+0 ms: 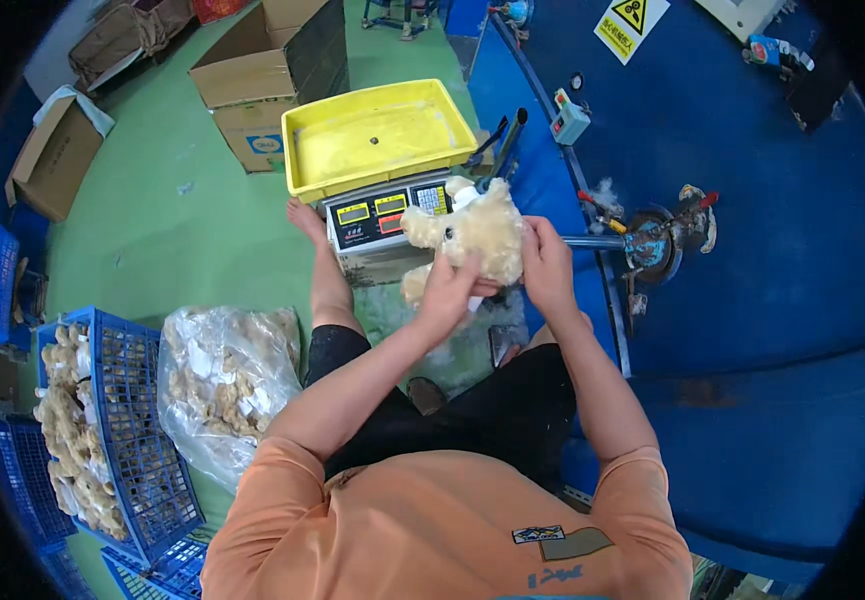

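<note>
The big blue machine [752, 330] fills the right side, and a metal nozzle [592, 241] comes out from it to the left. At the nozzle's tip is the plush toy [472, 232], cream and fluffy, just in front of the scale [377, 220] with its yellow tray [377, 135]. Its lower body is covered by the fingers, and the nozzle's end is hidden behind it. Left of the scale are a clear bag [222, 380] and a blue crate [127, 420] of similar toys. The left hand [449, 290] is closed on the toy from below; the right hand [546, 265] grips its side.
</note>
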`<move>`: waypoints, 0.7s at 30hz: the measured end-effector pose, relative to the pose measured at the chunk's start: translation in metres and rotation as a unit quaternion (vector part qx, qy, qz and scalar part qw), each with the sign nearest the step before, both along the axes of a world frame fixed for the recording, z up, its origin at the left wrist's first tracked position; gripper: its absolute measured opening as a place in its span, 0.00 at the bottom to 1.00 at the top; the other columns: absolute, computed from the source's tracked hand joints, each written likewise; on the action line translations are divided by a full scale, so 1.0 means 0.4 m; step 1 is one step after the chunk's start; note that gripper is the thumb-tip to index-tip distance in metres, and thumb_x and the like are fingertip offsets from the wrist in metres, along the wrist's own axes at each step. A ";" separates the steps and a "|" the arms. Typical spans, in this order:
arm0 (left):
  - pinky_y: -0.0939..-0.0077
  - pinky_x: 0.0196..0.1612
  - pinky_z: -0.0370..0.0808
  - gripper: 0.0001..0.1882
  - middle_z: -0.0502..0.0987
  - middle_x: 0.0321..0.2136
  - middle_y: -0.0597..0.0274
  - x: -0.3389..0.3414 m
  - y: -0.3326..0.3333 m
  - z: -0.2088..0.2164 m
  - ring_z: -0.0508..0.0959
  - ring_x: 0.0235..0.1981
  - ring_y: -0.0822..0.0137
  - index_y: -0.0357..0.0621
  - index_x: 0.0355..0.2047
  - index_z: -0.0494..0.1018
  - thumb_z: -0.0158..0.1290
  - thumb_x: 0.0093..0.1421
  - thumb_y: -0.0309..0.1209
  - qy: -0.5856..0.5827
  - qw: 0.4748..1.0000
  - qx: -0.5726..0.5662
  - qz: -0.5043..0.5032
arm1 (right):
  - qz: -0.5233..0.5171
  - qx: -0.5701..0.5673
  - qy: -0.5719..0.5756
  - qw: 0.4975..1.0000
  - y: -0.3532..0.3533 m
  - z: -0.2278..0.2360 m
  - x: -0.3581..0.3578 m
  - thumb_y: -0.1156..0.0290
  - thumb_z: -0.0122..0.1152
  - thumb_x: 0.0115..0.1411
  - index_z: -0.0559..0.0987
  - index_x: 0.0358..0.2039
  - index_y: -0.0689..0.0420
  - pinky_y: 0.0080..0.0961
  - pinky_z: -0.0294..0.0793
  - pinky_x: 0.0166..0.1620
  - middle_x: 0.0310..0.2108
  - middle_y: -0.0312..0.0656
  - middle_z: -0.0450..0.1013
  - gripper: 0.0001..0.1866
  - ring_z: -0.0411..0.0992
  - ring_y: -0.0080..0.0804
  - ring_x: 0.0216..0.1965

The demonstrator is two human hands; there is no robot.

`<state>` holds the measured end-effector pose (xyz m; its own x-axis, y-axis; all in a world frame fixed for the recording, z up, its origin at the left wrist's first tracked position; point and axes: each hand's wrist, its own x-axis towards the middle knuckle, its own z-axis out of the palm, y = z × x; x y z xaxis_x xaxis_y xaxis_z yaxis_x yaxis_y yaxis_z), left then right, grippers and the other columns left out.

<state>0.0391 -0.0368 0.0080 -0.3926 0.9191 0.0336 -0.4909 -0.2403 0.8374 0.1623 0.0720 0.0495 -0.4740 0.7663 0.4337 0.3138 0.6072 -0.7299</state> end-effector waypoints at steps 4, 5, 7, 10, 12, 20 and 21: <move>0.64 0.49 0.77 0.33 0.75 0.52 0.49 -0.069 0.002 0.042 0.80 0.47 0.54 0.38 0.59 0.65 0.61 0.60 0.43 0.530 0.834 -0.151 -0.002 | -0.002 0.005 -0.027 1.000 0.018 0.001 0.005 0.66 0.52 0.69 0.77 0.42 0.64 0.28 0.71 0.25 0.28 0.46 0.77 0.13 0.72 0.30 0.23; 0.62 0.49 0.76 0.33 0.75 0.51 0.49 -0.076 0.023 0.024 0.79 0.47 0.52 0.38 0.57 0.67 0.63 0.57 0.43 0.536 0.838 -0.098 0.041 | -0.013 -0.055 -0.029 0.998 0.009 0.014 -0.002 0.66 0.52 0.69 0.77 0.41 0.64 0.28 0.71 0.26 0.28 0.45 0.76 0.13 0.72 0.31 0.23; 0.58 0.49 0.75 0.34 0.77 0.49 0.49 -0.091 0.073 0.001 0.78 0.47 0.47 0.38 0.54 0.70 0.66 0.52 0.44 0.542 0.831 0.014 0.129 | -0.034 -0.170 -0.031 0.984 -0.008 0.060 -0.020 0.65 0.51 0.70 0.77 0.41 0.64 0.30 0.71 0.28 0.27 0.44 0.76 0.14 0.72 0.33 0.24; 0.56 0.50 0.73 0.35 0.77 0.49 0.48 -0.078 0.079 0.003 0.77 0.47 0.44 0.38 0.53 0.72 0.68 0.48 0.44 0.498 0.855 0.054 0.133 | -0.043 -0.237 -0.030 0.970 -0.019 0.090 -0.025 0.64 0.49 0.71 0.78 0.40 0.63 0.29 0.71 0.30 0.28 0.41 0.75 0.15 0.71 0.30 0.26; 0.56 0.53 0.71 0.35 0.77 0.50 0.47 -0.055 0.049 0.023 0.76 0.49 0.43 0.37 0.53 0.72 0.67 0.48 0.42 0.400 0.914 0.009 0.062 | -0.030 -0.260 -0.033 0.964 -0.030 0.096 -0.023 0.64 0.47 0.72 0.78 0.39 0.62 0.25 0.70 0.34 0.29 0.38 0.74 0.15 0.69 0.24 0.29; 0.54 0.56 0.69 0.39 0.74 0.55 0.45 -0.046 0.062 0.069 0.73 0.52 0.42 0.37 0.59 0.69 0.66 0.47 0.40 0.577 0.809 -0.060 0.092 | 0.028 -0.187 0.107 0.976 0.019 0.021 0.006 0.61 0.45 0.73 0.76 0.38 0.63 0.26 0.68 0.36 0.29 0.39 0.75 0.18 0.67 0.25 0.30; 0.54 0.56 0.69 0.39 0.74 0.55 0.45 -0.028 0.057 0.040 0.73 0.52 0.42 0.37 0.59 0.68 0.66 0.47 0.39 0.577 0.804 -0.035 0.142 | 0.023 -0.193 0.096 0.976 0.020 0.022 0.004 0.61 0.45 0.73 0.76 0.38 0.63 0.26 0.68 0.36 0.29 0.39 0.74 0.18 0.66 0.24 0.30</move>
<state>0.0280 -0.0138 0.0238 -0.3323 0.8132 0.4778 0.6881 -0.1374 0.7125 0.1641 0.0800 0.0582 -0.4494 0.8703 0.2015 0.1269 0.2855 -0.9499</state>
